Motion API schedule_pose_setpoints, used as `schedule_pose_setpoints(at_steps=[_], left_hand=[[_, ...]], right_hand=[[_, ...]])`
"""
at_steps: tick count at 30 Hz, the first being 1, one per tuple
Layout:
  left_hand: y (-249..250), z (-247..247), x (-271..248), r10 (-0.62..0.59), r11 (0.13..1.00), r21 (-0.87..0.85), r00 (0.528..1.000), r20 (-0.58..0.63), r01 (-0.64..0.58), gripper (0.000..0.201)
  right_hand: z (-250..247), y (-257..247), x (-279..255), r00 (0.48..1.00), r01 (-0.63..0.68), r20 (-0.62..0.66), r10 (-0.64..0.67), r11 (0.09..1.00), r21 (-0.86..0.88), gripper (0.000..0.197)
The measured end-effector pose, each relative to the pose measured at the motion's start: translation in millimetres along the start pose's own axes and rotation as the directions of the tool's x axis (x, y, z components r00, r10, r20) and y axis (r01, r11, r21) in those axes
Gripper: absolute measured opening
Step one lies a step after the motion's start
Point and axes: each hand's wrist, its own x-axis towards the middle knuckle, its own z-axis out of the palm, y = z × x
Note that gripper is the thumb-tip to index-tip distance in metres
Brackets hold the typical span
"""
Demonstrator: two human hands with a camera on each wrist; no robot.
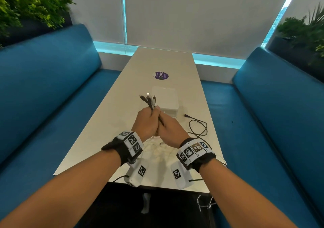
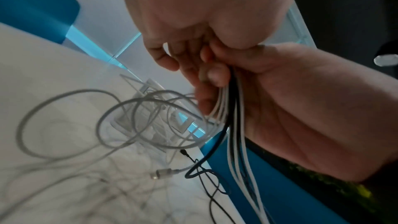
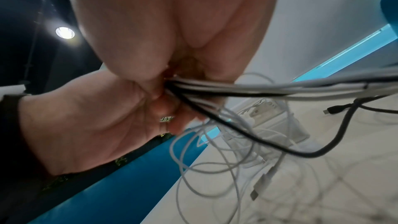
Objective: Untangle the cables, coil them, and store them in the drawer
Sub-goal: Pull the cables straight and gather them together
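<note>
Beside white box (image 1: pixel 165 99), cables (image 1: pixel 148 100) between hands (image 1: pixel 154 122).

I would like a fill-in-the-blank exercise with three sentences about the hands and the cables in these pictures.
1. The left hand and the right hand together grip one ____ of cables.
2. The bundle mixes white cables with at least one ____ cable.
3. The white box stands on the ____, beyond the hands.

Missing words: bundle; black; table
</note>
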Motion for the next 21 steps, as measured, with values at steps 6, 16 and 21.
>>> schedule_pose_setpoints(at_steps=[6, 16, 21], left_hand=[[-16.7, -37.1, 16.5, -0.042, 0.998, 0.034, 0.986, -0.163, 0.048, 0.064], [-32.5, -70.1, 28.4, -0.393, 0.769, -0.609, 0.896, -0.206, 0.197, 0.033], [-55.3, -98.3, 37.3, -0.388, 0.876, -0.427, 0.855, -0.343, 0.226, 0.036]], right_hand=[[-8.6, 24.4, -10.2, 0.994, -0.045, 0.092, 0.059, 0.988, -0.149, 0.022], [-3.2, 55.4, -20.3, 0.948, -0.199, 0.198, 0.250, 0.949, -0.244, 0.049], [-7.2, 74.7, -30.7, 0.969, -0.168, 0.148, 0.198, 0.967, -0.190, 0.049]])
